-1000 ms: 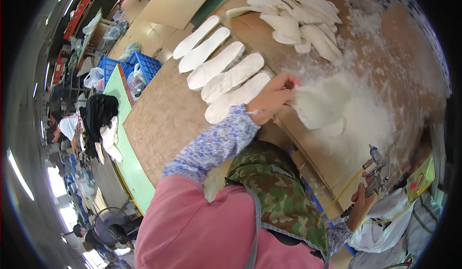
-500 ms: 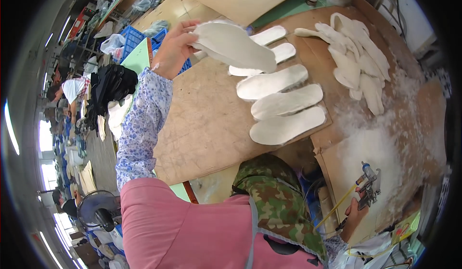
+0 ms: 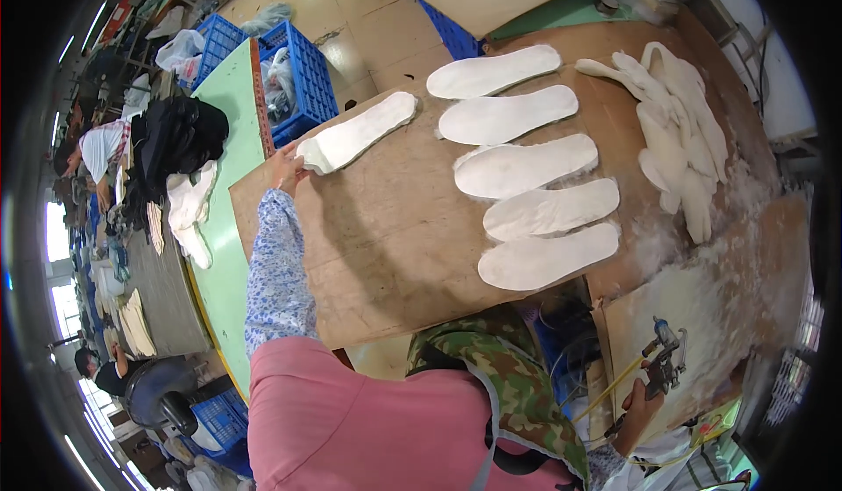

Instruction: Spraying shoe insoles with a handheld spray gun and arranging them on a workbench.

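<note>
In the head view, the left hand [image 3: 289, 168] has its fingers nearly closed in a pinch on the near left end of a white insole [image 3: 364, 133], which lies at the far left of the brown board [image 3: 386, 263], flat on it or just above; which of the two I cannot tell. To set it down well, I judge, grip only the rim of that end, keep the fingertips off the broad face, let the whole length rest flat before loosening the pinch, and leave a clear gap from the neighbours. The right hand [image 3: 638, 401], at the near right, is curled round the handle of a spray gun [image 3: 667, 359]; how hard it presses the trigger I cannot tell. Counted: one insole in the fingers, five more in a row [image 3: 526, 166] to the right, some edges almost touching, one gun, one yellow hose [image 3: 607, 390], and one heap of off-white pieces [image 3: 680, 136] at the far right, too overlapped to count.
</note>
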`<state>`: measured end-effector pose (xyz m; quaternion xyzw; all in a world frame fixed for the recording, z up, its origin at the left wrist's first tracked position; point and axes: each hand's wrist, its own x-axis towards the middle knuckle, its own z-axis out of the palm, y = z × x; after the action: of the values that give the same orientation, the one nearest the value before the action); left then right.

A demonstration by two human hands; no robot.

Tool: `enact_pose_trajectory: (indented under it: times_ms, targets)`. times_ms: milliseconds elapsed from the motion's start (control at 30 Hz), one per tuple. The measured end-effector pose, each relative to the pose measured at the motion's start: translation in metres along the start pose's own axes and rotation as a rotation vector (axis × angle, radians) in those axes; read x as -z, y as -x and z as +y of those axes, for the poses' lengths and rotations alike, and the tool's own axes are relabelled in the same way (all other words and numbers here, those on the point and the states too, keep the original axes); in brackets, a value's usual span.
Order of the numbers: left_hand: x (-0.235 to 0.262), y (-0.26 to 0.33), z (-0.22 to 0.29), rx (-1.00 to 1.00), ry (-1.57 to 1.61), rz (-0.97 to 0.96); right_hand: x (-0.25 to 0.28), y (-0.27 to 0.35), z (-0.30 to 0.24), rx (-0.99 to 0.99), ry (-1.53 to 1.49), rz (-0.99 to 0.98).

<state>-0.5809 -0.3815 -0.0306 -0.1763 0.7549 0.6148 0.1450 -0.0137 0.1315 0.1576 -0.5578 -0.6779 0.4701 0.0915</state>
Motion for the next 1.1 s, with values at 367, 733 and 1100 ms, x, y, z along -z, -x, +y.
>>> enact_pose_trajectory:
  times_ms: [367,733,1100]
  targets:
    - [-0.028,0.007,-0.004,-0.3,-1.038,0.468,-0.02,0.014,-0.015,0.02,0.031,0.054]
    - [-0.205,0.001,0.036,-0.552,-1.451,-0.044,-0.006,0.026,-0.006,0.022,-0.066,0.054]
    - [-0.24,-0.038,0.031,-0.533,-1.349,-0.175,0.022,0.012,0.027,-0.092,-0.167,0.2]
